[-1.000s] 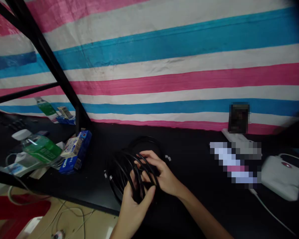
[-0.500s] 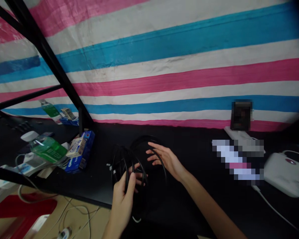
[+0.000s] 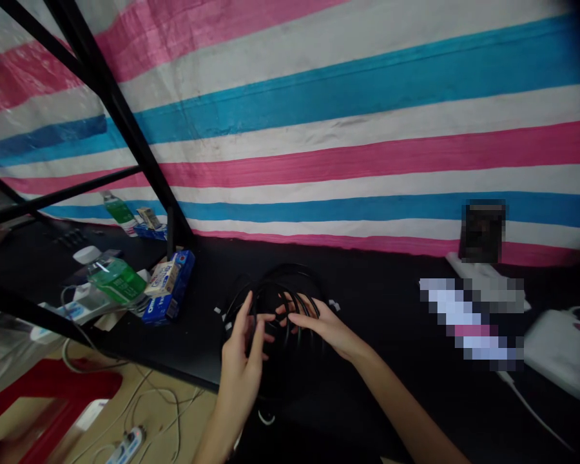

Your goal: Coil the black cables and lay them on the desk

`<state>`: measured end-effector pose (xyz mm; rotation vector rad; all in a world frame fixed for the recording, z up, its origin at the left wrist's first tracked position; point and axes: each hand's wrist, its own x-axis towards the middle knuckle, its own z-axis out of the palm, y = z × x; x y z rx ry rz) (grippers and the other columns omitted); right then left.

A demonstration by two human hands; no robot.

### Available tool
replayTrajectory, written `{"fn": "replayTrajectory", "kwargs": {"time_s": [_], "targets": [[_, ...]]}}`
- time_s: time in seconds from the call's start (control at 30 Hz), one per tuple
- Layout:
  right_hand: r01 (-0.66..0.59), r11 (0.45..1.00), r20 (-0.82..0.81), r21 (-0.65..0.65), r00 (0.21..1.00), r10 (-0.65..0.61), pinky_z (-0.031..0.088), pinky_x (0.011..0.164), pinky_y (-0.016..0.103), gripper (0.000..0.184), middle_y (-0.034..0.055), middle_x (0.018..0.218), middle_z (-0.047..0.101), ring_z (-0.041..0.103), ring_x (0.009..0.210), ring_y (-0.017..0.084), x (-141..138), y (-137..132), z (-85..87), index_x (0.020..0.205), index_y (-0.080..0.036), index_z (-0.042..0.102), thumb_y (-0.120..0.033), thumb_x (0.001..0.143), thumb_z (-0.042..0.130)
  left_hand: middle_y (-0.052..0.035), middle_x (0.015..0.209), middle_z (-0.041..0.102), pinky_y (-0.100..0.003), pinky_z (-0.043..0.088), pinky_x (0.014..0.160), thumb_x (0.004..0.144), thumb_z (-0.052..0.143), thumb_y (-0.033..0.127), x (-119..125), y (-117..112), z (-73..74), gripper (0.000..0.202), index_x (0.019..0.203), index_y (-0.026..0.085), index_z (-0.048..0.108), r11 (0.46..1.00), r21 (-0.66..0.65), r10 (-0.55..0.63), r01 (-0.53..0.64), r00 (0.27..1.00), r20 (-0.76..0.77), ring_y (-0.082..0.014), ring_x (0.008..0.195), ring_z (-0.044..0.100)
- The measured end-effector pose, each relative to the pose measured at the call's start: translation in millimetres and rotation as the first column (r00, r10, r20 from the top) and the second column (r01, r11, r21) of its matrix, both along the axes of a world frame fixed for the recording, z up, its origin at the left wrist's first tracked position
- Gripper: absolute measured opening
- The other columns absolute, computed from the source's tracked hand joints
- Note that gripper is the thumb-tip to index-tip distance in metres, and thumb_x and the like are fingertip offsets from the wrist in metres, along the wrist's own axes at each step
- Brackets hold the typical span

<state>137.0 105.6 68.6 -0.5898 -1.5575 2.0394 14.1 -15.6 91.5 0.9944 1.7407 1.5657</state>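
A coiled black cable [image 3: 290, 283] lies between my hands, low over the dark tabletop, with several loops bunched together. Around its left side is my left hand [image 3: 244, 351], the index finger stretched up and the other fingers curled in among the loops. My right hand [image 3: 321, 325] has its thumb in front and its fingers behind the loops on the right, gripping them. Small pale tags or cable ends show on either side of the coil. The lower part of the coil is lost against the black table.
Left on the table [image 3: 367, 277] are a green-drink bottle [image 3: 118, 280], a blue box [image 3: 162, 309] with a small carton [image 3: 162, 278], and a power strip [image 3: 58, 320]. A white device [image 3: 560, 351] sits right. A red stool [image 3: 53, 393] and cables are on the floor.
My right hand has closed on the loops, having been open beside them. The loops have spread to the right, and my left index finger is now raised. The view has shifted slightly left.
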Motion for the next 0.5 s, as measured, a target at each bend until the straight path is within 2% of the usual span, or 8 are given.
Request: {"fn": "replayTrajectory", "kwargs": {"time_s": [0.17, 0.27, 0.33, 0.4, 0.5], "targets": [[0.015, 1.0, -0.027, -0.026, 1.0, -0.016, 0.05, 0.063, 0.028, 0.036, 0.0075, 0.101, 0.067, 0.066, 0.078, 0.016, 0, 7, -4.4, 0.113, -0.018, 0.056, -0.024, 0.078, 0.06, -0.0036, 0.075, 0.069, -0.016, 0.035, 0.033, 0.085, 0.045, 0.047, -21, -10, 16.7, 0.065, 0.141, 0.023, 0.024, 0.981, 0.101, 0.166, -0.167, 0.986, 0.015, -0.0103, 0.044, 0.058], [0.063, 0.997, -0.021, -0.042, 0.998, -0.064, 0.05, 0.058, 0.024, 0.038, 0.0093, 0.099, 0.068, 0.066, 0.076, 0.014, -1, 9, -6.2, 0.119, -0.017, 0.055, -0.028, 0.082, 0.056, -0.0011, 0.074, 0.069, -0.016, 0.033, 0.033, 0.084, 0.048, 0.045, -35, -20, 29.3, 0.059, 0.138, 0.027, 0.031, 0.935, 0.205, 0.297, -0.29, 0.955, -0.005, -0.0097, 0.042, 0.057], [0.072, 0.997, -0.049, -0.034, 0.996, -0.074, 0.049, 0.052, 0.021, 0.04, 0.0101, 0.096, 0.068, 0.066, 0.073, 0.013, -1, 8, -6.4, 0.12, -0.016, 0.054, -0.033, 0.084, 0.055, 0.0003, 0.075, 0.069, -0.017, 0.037, 0.036, 0.084, 0.05, 0.041, -40, -28, 33.9, 0.055, 0.136, 0.029, 0.035, 0.905, 0.279, 0.348, -0.32, 0.936, -0.057, -0.0097, 0.045, 0.058], [0.051, 0.998, -0.101, -0.031, 0.993, -0.054, 0.047, 0.048, 0.019, 0.044, 0.0097, 0.091, 0.069, 0.065, 0.069, 0.013, -1, 6, -5.7, 0.122, -0.016, 0.053, -0.038, 0.084, 0.056, 0.0, 0.077, 0.07, -0.017, 0.043, 0.044, 0.084, 0.051, 0.039, -42, -32, 32.5, 0.046, 0.128, 0.028, 0.046, 0.926, 0.273, 0.319, -0.262, 0.928, -0.191, -0.0109, 0.054, 0.062], [-0.034, 0.999, -0.155, -0.021, 0.987, 0.031, 0.049, 0.046, 0.02, 0.053, 0.0061, 0.083, 0.067, 0.064, 0.065, 0.014, 1, 3, -2.1, 0.124, -0.018, 0.052, -0.044, 0.079, 0.061, -0.0017, 0.085, 0.072, -0.019, 0.052, 0.059, 0.079, 0.056, 0.045, -36, -26, 19.6, 0.031, 0.098, 0.024, 0.068, 0.991, 0.126, 0.102, -0.05, 0.885, -0.455, -0.0155, 0.072, 0.067]]}}
